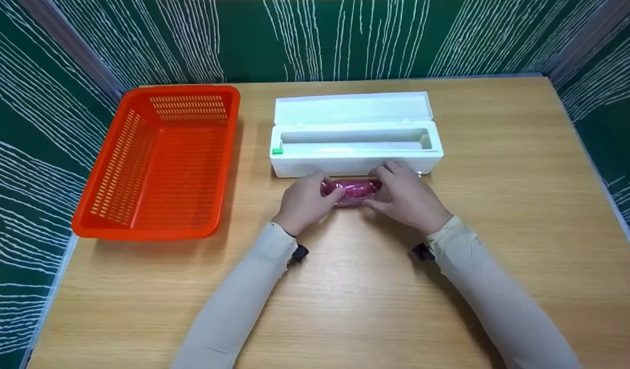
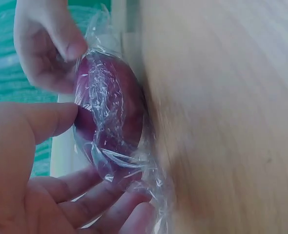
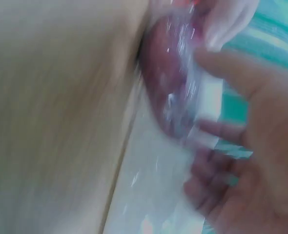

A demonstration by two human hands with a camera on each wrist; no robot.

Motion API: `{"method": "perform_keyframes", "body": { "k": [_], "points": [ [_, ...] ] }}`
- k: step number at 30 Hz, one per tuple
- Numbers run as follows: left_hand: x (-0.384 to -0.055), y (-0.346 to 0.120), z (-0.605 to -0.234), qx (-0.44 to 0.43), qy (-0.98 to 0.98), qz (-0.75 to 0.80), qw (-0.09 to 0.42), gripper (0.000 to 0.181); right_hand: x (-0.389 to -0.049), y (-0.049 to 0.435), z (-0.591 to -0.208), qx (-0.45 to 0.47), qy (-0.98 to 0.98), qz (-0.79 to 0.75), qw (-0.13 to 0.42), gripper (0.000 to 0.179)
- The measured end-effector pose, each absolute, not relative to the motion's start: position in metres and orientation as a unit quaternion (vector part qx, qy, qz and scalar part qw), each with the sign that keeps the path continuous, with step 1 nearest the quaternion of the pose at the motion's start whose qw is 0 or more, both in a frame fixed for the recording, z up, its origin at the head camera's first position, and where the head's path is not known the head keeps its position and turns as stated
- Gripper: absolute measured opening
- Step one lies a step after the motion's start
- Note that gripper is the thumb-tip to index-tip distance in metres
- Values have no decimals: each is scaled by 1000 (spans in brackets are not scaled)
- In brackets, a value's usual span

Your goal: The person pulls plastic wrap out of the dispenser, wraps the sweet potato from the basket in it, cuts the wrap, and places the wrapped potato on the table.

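Note:
A glossy purple-red oblong vegetable (image 1: 357, 189), wrapped in crinkled cling film, lies on the wooden table just in front of the long white box (image 1: 356, 165). My left hand (image 1: 308, 201) holds its left end, with the thumb on the top and the fingers under the loose film (image 2: 158, 200) in the left wrist view. At the other end, my right hand (image 1: 407, 197) has its thumb and fingers around the wrapped vegetable (image 3: 171, 73). The right wrist view is blurred. Loose film trails off both ends.
The white box has its lid (image 1: 353, 108) raised at the back and a small green piece (image 1: 278, 151) at its front left corner. An orange-red plastic basket (image 1: 220, 169) stands at the left. Green walls with white streaks enclose the table (image 1: 525, 179).

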State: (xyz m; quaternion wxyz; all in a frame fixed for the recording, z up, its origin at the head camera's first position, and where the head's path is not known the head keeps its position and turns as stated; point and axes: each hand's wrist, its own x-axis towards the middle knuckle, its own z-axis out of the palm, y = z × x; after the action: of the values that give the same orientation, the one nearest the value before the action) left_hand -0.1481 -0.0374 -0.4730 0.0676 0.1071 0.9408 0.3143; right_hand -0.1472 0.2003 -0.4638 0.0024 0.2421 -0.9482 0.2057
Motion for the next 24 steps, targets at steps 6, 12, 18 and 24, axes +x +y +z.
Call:
{"method": "perform_keyframes", "body": {
  "k": [6, 12, 18, 24],
  "points": [
    [-154, -41, -470, 93, 919, 367, 113, 38, -142, 191, -463, 192, -950, 243, -30, 53],
    [-158, -39, -472, 71, 860, 471, 181, 33, -151, 195, -468, 174, -941, 283, -72, 49],
    [-161, -34, -477, -3, 759, 606, 236, 32, -162, 199, -471, 203, -923, 309, -107, 47],
    [-162, -32, -480, -18, 730, 636, 248, 39, -170, 205, -472, 200, -899, 362, -147, 49]
  ]
}}
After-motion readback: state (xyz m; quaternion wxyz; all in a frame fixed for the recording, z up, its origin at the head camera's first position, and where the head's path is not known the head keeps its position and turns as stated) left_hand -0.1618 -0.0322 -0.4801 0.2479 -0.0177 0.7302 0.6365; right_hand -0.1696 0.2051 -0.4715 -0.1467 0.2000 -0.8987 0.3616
